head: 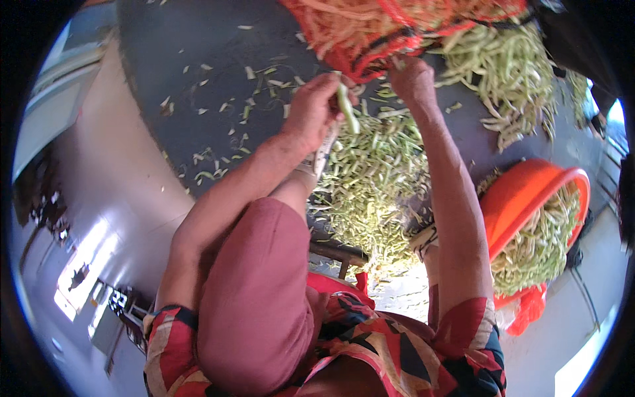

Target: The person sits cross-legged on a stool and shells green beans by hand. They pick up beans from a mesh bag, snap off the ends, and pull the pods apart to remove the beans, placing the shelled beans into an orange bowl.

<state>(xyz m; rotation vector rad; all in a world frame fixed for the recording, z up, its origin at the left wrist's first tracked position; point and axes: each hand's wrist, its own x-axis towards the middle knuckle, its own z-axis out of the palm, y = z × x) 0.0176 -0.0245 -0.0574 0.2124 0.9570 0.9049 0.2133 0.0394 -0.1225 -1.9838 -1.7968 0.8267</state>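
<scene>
A pale green bean pod (349, 110) is in my left hand (313, 111), pinched between thumb and fingers and pointing down to the right. At the edge of a red mesh bag (347, 37), my right hand (412, 82) has its fingers curled. Those fingertips are partly hidden, so I cannot tell whether they grip a pod or the netting. The bag is full of pods and has a dark band near its edge. Beneath both hands, a heap of small green and whitish pod pieces (377, 159) spreads between my feet.
To the right, an orange plastic basin (516, 203) stands tilted, filled with pods (538, 248). A pile of long pods (511, 79) lies beyond my right forearm. Loose scraps dot the dark floor covering (198, 44) at left. Part of another person in dark clothing (575, 44) shows at upper right.
</scene>
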